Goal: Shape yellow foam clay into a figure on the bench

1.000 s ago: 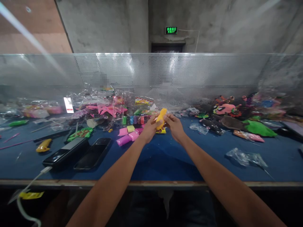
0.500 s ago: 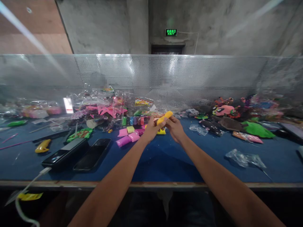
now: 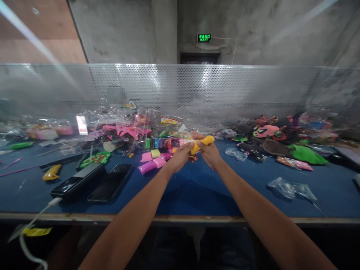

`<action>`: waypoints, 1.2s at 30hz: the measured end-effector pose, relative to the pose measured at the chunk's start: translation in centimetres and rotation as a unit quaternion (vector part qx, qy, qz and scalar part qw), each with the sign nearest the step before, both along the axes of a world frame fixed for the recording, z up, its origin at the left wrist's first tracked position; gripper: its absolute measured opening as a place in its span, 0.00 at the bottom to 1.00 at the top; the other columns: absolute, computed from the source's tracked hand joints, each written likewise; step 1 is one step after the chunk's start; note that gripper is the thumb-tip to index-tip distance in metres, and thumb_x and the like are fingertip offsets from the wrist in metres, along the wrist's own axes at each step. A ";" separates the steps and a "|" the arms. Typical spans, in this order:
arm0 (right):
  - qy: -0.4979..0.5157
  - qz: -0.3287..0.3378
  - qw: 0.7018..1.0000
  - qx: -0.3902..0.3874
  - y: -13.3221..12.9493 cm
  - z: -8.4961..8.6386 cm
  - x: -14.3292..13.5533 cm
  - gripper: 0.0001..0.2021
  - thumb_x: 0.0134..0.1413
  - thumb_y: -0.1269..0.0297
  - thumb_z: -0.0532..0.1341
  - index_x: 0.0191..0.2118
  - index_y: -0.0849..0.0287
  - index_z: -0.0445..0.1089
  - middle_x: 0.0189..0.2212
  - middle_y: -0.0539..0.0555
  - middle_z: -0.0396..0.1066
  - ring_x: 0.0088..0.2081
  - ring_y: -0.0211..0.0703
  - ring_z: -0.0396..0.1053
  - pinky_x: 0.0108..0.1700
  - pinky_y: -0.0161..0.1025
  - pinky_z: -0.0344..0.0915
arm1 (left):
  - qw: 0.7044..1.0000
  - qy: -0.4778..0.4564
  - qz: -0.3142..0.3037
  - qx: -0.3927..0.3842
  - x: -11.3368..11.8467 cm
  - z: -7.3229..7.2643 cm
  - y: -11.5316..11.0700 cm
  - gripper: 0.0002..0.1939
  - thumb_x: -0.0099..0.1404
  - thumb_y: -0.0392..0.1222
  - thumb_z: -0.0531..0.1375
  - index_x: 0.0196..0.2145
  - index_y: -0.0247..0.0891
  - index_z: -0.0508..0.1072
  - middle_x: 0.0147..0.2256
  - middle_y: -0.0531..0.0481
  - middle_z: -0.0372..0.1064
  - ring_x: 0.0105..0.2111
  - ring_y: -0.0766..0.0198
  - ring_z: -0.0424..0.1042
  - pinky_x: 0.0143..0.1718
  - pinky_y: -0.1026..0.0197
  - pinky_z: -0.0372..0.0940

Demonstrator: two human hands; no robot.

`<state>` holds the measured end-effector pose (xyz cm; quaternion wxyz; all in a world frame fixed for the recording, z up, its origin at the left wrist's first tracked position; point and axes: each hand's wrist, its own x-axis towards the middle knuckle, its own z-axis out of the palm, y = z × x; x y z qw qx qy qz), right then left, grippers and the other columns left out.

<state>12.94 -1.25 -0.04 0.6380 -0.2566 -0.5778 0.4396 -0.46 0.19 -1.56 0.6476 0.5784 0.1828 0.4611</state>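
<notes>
A smooth yellow piece of modelling clay (image 3: 206,141) is held between both hands above the middle of the table. My left hand (image 3: 182,154) grips its left end, thumb on top. Around its middle, my right hand (image 3: 210,153) is closed, and a rounded end sticks out past the thumb. The fingers underneath are mostly hidden. Just left of my hands lie pink and purple clay packets (image 3: 153,164) and a small yellow packet (image 3: 155,153). Behind these stands a row of small coloured packets (image 3: 159,143).
At the left lie a black phone (image 3: 110,183), a power bank (image 3: 78,180) with a white cable, and a yellow clay shape (image 3: 52,173). Clear plastic wrap (image 3: 291,188) and a green clay shape (image 3: 307,154) lie at the right. A perforated metal screen (image 3: 165,86) rises behind the table.
The yellow clay has turned and shifted right; its rounded end now points right. My left thumb has come in over it, and both hands are slightly lower.
</notes>
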 end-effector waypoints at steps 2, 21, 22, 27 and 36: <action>-0.026 0.006 1.000 0.010 0.2 -0.2 0.4 0.22 0.41 0.42 0.71 0.39 0.53 0.77 0.40 0.57 0.76 0.40 0.50 0.73 0.29 0.40 0.70 | 1.000 0.007 -0.007 -0.015 0.1 0.3 -0.3 0.21 0.60 0.58 0.65 0.37 0.35 0.72 0.29 0.50 0.69 0.22 0.68 0.67 0.21 0.66 0.60; -0.179 0.025 0.978 0.107 0.6 0.2 1.5 0.22 0.51 0.41 0.67 0.43 0.52 0.81 0.48 0.58 0.76 0.45 0.48 0.73 0.27 0.34 0.68 | 0.987 0.033 -0.058 -0.143 -0.1 1.7 -1.1 0.14 0.74 0.43 0.44 0.35 0.36 0.65 0.23 0.55 0.61 0.11 0.76 0.49 0.11 0.73 0.44; -0.180 0.021 0.977 0.109 0.6 0.3 1.5 0.22 0.51 0.42 0.67 0.43 0.52 0.81 0.48 0.58 0.76 0.46 0.48 0.73 0.29 0.35 0.69 | 0.987 0.037 -0.060 -0.142 -0.1 1.7 -1.2 0.14 0.74 0.43 0.44 0.35 0.36 0.65 0.23 0.55 0.62 0.12 0.77 0.49 0.11 0.73 0.44; -0.183 0.032 0.974 0.133 0.5 0.3 1.6 0.17 0.48 0.46 0.70 0.39 0.51 0.81 0.49 0.56 0.75 0.52 0.49 0.71 0.48 0.42 0.71 | 0.985 0.077 -0.096 -0.125 -0.4 1.7 -1.0 0.13 0.70 0.49 0.52 0.34 0.37 0.66 0.24 0.55 0.62 0.12 0.78 0.46 0.11 0.72 0.41; -0.201 0.058 0.967 0.145 0.0 0.7 1.6 0.14 0.46 0.46 0.72 0.31 0.52 0.80 0.48 0.55 0.75 0.56 0.51 0.68 0.62 0.54 0.61 | 0.976 0.131 -0.112 -0.133 -0.9 1.9 -1.1 0.20 0.69 0.58 0.53 0.29 0.39 0.61 0.20 0.58 0.56 0.12 0.77 0.42 0.12 0.71 0.41</action>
